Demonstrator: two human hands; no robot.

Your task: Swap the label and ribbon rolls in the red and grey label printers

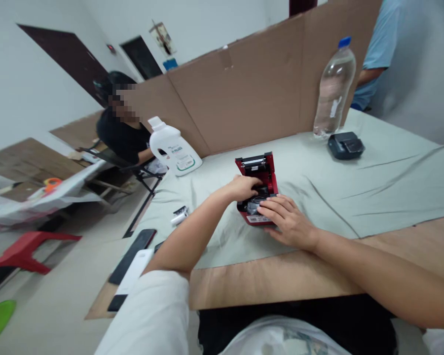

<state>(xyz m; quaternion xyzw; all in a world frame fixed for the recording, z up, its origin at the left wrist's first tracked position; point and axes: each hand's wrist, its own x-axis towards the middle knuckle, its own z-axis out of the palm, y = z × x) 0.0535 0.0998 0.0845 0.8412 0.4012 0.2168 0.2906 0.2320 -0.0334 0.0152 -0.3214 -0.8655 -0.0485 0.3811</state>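
Observation:
A small red label printer (pixel 261 170) sits on the grey cloth (pixel 373 182) with its lid tilted open. My left hand (pixel 242 188) curls over its left side, fingers reaching into the open compartment. My right hand (pixel 288 221) rests on the printer's front and right side, fingers pressed together against the body. What lies inside the compartment is mostly hidden by my fingers. A small white paper roll (pixel 179 215) lies on the cloth to the left of my left arm.
A dark printer (pixel 345 145) and a clear water bottle (pixel 334 88) stand at the back right. A white detergent jug (pixel 173 148) leans by the cardboard divider (pixel 251 84). Phones (pixel 133 254) lie at the table's left edge. One person sits at the left, another stands beyond the divider.

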